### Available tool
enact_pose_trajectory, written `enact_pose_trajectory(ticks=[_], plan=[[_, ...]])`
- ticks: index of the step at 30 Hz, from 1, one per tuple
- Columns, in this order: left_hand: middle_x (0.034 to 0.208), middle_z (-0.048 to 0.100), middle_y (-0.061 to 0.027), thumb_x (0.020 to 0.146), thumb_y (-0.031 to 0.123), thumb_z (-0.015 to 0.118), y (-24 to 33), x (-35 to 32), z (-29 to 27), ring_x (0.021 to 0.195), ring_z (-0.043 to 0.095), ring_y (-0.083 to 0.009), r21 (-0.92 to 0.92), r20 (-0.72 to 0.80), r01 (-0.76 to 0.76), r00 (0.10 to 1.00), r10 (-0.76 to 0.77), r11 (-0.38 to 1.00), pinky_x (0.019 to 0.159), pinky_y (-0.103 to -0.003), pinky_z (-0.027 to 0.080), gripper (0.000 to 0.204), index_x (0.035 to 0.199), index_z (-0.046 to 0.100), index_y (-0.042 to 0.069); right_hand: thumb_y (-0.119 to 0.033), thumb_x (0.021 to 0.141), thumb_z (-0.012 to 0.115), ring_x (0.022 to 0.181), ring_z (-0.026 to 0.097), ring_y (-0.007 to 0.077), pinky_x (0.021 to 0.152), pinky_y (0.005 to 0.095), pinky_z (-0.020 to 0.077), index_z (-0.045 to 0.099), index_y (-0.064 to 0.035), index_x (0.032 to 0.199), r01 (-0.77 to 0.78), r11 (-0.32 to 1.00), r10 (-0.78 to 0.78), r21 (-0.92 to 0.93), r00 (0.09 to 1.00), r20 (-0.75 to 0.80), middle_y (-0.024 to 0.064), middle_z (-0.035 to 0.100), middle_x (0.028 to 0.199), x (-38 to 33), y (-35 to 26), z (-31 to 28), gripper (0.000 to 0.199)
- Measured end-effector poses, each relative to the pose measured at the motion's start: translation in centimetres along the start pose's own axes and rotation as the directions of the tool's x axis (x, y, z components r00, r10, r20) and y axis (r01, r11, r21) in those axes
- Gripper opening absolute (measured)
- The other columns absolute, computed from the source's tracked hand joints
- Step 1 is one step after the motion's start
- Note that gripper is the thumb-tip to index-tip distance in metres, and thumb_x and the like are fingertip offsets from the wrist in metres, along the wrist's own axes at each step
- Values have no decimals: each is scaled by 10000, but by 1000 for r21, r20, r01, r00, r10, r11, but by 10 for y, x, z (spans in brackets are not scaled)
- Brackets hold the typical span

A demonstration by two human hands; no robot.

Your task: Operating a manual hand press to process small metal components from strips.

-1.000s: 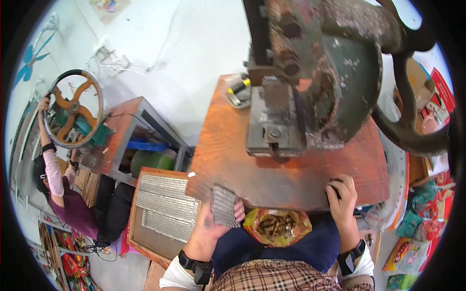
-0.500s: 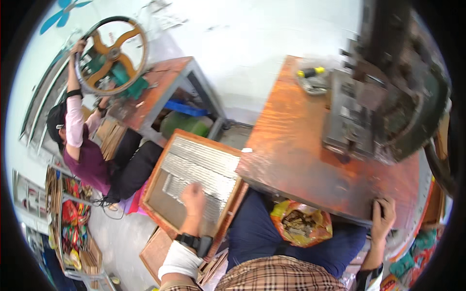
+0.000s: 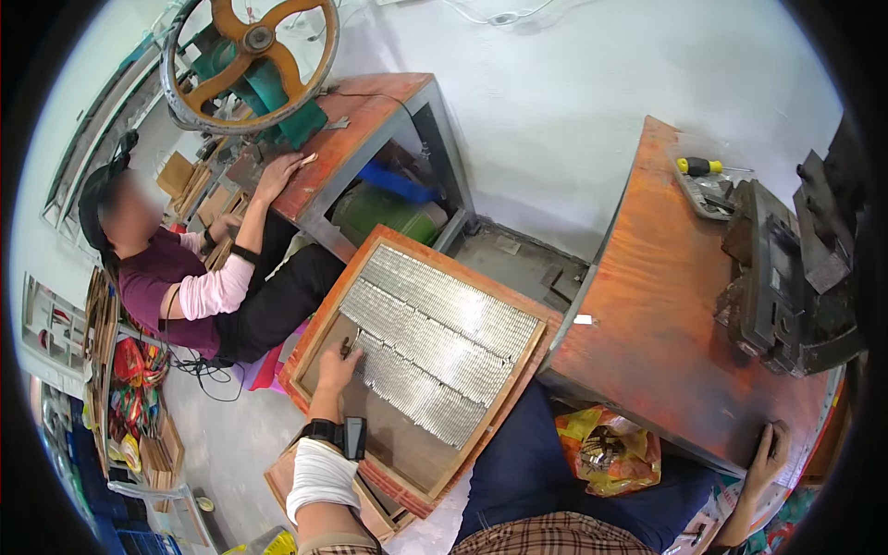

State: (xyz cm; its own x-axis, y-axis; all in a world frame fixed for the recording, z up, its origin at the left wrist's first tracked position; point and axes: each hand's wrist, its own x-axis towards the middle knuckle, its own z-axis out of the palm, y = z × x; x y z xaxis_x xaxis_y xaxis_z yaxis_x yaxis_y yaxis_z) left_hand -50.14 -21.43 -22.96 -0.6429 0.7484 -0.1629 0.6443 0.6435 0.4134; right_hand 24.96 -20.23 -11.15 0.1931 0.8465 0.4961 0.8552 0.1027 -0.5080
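A shallow wooden tray (image 3: 531,388) lies tilted at my left side. Tight rows of small shiny metal pieces (image 3: 430,338) cover much of its floor. At the left end of these rows, over the bare part of the tray, is my left hand (image 3: 335,370). Its fingers are closed in a pinch on a small metal piece (image 3: 350,344), partly hidden by the fingertips. My right hand (image 3: 766,458) is curled over the front edge of the orange-brown workbench (image 3: 647,324), near its right corner.
A dark metal press (image 3: 795,287) stands on the bench's right side, beside a yellow-black screwdriver (image 3: 699,166) in a clear tray. A red-yellow bag (image 3: 606,453) sits between my legs. At left, another person (image 3: 185,305) sits by a hand-wheel machine (image 3: 259,55).
My head view has shifted. My left hand has moved from over the metal rows to their left end. My right hand stays at the bench edge. The other person's raised hand has left the wheel.
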Motion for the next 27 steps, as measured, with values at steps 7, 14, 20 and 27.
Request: enact_pose_trajectory(ticks=[7,14,20,27], plan=[[997,666,-189,635,69,817,-26,27,-8,855,646,-214,-289,235,-51,964,122,956,774,-314,514,574,1150,589,-43,-15,901,516,922,536,260,849,312,408,550,64,910,-14,998,15,-66,1000,12,152,561,968,-2,9,-1,87],[984,643,-246,645,130,752,6,5,-18,910,634,-346,69,166,-218,965,204,973,827,-371,496,550,1153,595,-10,-13,900,514,914,542,271,849,324,414,547,76,919,-15,992,16,-122,1000,7,163,561,965,-3,5,-2,97],[976,620,-268,650,164,714,-1,8,-15,965,590,-397,175,-4,-265,963,269,948,864,-412,465,571,1165,557,-25,-32,898,531,972,551,277,889,334,405,565,63,946,-8,989,10,-151,1000,11,168,581,1011,-4,10,-3,112],[811,669,-213,600,230,736,47,-5,-20,759,668,-275,38,-5,-98,995,98,994,693,-365,518,501,1027,652,-19,0,795,617,847,570,297,781,364,448,593,16,837,31,991,-45,-133,993,-105,152,594,876,-6,-7,1,51]])
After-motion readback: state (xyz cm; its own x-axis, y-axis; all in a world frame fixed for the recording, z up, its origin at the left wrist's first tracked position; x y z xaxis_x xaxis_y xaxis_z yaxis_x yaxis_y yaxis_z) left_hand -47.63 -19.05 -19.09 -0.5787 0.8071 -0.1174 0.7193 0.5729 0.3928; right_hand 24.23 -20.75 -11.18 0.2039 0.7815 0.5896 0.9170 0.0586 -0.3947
